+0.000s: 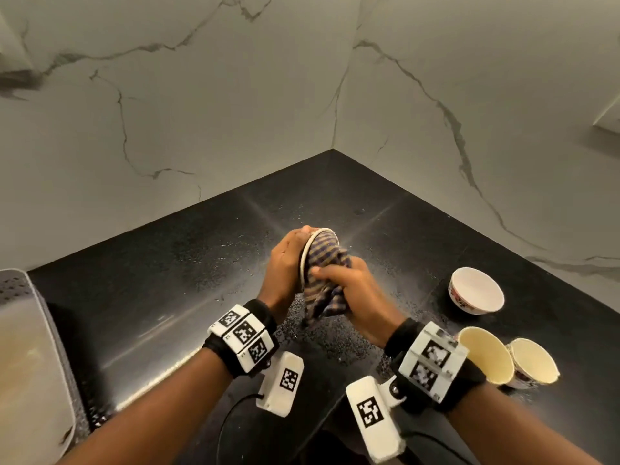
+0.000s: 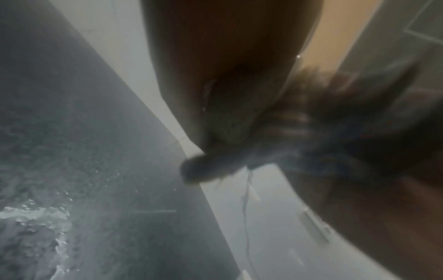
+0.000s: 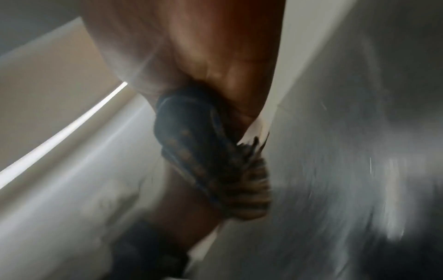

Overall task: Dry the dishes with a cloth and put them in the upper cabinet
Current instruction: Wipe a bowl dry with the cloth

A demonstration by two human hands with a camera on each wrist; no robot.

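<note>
One bowl tilted on edge, mouth rightward; left hand grips it; right hand clutches cloth.

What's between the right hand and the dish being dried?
The checked cloth: the right hand presses it into the dish that the left hand holds, per the head view.

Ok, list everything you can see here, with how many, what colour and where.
dish: one, cream rim, held on edge above the counter, mostly covered by the cloth
cloth: one, blue and tan check, pressed into the dish
bowl: one, white with a patterned outside, on the counter to the right
cups: two, cream inside, near right on the counter
counter: one, black, speckled with droplets
tray: one, grey, far left
wrist bands: two, black with white marker blocks
left hand: grips the dish
right hand: holds the cloth
</note>
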